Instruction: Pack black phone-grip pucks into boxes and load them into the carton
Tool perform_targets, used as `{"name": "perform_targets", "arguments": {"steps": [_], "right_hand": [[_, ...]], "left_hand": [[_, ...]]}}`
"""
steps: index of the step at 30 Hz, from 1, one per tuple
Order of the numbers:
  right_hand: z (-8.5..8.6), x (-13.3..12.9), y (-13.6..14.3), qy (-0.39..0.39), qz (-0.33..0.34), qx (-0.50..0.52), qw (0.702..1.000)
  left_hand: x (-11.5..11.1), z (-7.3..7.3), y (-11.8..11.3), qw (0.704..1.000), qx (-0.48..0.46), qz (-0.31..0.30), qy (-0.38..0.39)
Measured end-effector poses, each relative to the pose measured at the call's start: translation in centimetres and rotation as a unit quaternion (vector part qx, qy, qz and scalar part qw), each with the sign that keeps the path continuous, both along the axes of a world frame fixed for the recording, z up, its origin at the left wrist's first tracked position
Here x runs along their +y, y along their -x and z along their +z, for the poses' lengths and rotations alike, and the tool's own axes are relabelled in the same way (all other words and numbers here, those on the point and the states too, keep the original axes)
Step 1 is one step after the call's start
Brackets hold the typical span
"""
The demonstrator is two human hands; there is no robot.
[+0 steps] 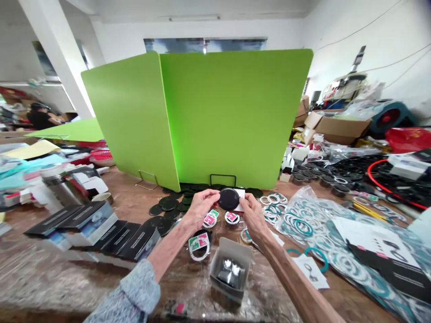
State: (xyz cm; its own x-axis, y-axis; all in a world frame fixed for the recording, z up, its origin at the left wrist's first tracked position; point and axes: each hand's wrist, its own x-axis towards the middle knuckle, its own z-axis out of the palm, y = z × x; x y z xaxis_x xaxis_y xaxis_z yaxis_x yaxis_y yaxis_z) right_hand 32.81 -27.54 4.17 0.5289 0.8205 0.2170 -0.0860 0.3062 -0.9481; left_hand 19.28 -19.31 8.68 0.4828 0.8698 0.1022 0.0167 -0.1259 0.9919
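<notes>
My left hand [202,205] pinches the left edge of a round black disc [229,198], held up over the table. At its right side my right hand [253,214] has its fingers closed on a small white paper [241,195], which sits partly behind the disc. Whether the right fingertips also grip the disc is hard to tell. Below the hands lie round pieces with pink and green labels, among them a labelled ring [199,246]. Nearer me stands an open grey box [232,273] with a shiny, plastic-wrapped dark item inside.
Black discs [168,204] lie along the green divider [235,116]. Closed black-topped boxes [124,237] stand in a row at left, near a steel flask [60,186]. A clear bag of white and teal rings [323,233] covers the right side, with printed leaflets [380,242] on it.
</notes>
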Motion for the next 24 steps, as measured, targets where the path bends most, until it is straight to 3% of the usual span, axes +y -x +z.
{"name": "perform_targets", "arguments": {"steps": [2,5,8,11,14,17,24], "right_hand": [[0.6,-0.9,0.2,0.002,0.011,-0.003,1.0],[2.2,-4.4,0.3,0.003,0.014,-0.014,1.0],[3.5,-9.2,0.9,0.014,-0.049,-0.123,0.991],[2.6,-13.2,2.5,0.026,-0.125,-0.338,0.932],[-0.2,-14.7,4.3,-0.02,-0.089,-0.533,0.841],[-2.3,-14.5,5.0,-0.017,-0.063,-0.644,0.762],[-2.6,-14.1,4.8,-0.02,-0.123,-0.695,0.708]], "left_hand": [[-1.3,-0.2,0.3,1.0,-0.019,0.008,0.003],[-4.2,-0.9,2.3,1.0,-0.015,-0.003,0.017],[-8.5,-3.3,5.1,0.999,0.012,-0.038,0.008],[-12.9,-6.8,6.5,0.998,0.037,-0.031,-0.035],[-15.6,-9.6,6.0,0.998,0.027,0.038,-0.039],[-16.5,-11.0,4.9,0.994,0.005,0.104,-0.042],[-17.2,-12.1,4.5,0.993,-0.033,0.112,-0.022]]}}
